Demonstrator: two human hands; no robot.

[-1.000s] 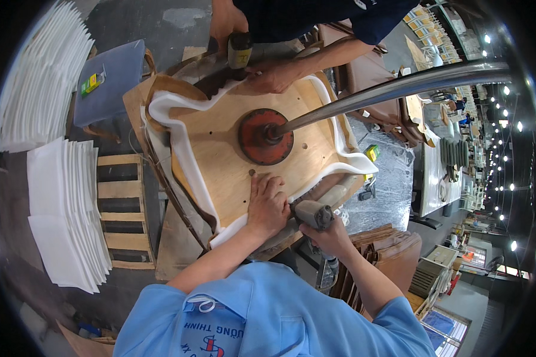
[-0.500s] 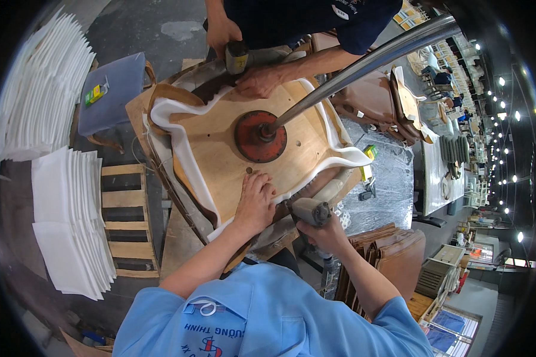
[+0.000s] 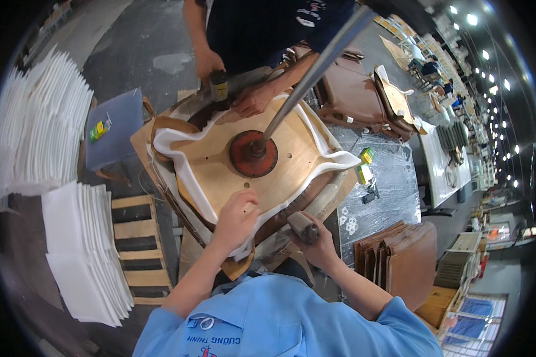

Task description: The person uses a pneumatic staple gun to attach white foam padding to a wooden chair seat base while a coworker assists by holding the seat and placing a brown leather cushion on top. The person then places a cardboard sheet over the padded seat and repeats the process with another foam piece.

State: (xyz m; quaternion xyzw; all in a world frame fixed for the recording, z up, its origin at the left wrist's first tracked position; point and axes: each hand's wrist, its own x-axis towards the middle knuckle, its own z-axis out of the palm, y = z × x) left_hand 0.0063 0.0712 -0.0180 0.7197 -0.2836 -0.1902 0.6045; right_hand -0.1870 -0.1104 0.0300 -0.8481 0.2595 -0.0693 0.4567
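I'm clasping this prob. heavy power tool [image 3: 304, 228] by its handle, R hand [image 3: 319, 245], L hand [image 3: 234, 221] loosely open over stiff panel [image 3: 280, 187].

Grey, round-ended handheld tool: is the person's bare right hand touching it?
Touching. The head view shows the right hand wrapped around the grey handheld tool, no gap visible between them.

Your left hand [image 3: 235, 221] lies over the near edge of the wooden panel [image 3: 218, 185], your right hand [image 3: 320, 250] grips a grey handheld tool [image 3: 304, 227], and a red disc [image 3: 269, 162] sits on the panel's middle.
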